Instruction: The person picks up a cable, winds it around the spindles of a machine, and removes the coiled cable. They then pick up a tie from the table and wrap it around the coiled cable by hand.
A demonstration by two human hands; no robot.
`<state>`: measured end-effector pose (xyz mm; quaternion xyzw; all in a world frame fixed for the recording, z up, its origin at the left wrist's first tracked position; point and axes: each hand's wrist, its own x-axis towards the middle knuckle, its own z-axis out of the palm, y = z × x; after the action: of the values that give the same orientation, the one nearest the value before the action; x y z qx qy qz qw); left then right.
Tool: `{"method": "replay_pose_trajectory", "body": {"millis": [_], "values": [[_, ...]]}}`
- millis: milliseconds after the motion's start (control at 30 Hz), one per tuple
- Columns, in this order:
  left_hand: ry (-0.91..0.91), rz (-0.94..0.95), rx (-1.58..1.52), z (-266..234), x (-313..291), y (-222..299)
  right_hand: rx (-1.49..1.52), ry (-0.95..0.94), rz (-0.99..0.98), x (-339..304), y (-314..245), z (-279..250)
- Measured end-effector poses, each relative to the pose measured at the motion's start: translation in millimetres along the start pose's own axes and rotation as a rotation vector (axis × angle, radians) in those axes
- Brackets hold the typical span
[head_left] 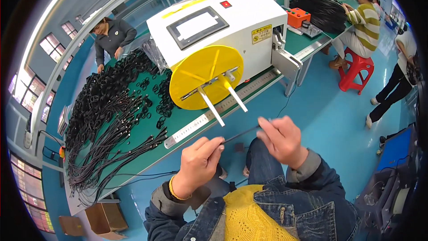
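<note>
Light is bright and mostly even. 1 long lamp (43,15) shines white at upper left, with pale daylight in the windows (53,47) beside it. Soft glare streaks the floor (307,120) at right. Strands merge in the dark cables (102,89); the thin cord (241,135) looks slightly soft. A black ring surrounds the view, and the frame (48,90) bows near the rim.

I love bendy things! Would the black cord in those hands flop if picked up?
The cord might flop, since it's thin. But it's straight between left hand and right hand, so it may be springy or pulled tight. Probably light: both only pinch it.
</note>
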<state>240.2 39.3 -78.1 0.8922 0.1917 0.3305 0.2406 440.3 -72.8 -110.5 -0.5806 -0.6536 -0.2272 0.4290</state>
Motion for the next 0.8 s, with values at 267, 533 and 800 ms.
{"method": "replay_pose_trajectory", "body": {"millis": [267,533,800], "values": [[0.301,0.102,0.049,14,61,-31,-0.054,0.118,-0.078,45,58,55],[0.347,-0.201,-0.193,30,71,-69,0.073,0.101,0.203,55,71,125],[0.389,-0.164,-0.325,34,64,-82,0.191,0.125,0.342,45,71,127]]}}
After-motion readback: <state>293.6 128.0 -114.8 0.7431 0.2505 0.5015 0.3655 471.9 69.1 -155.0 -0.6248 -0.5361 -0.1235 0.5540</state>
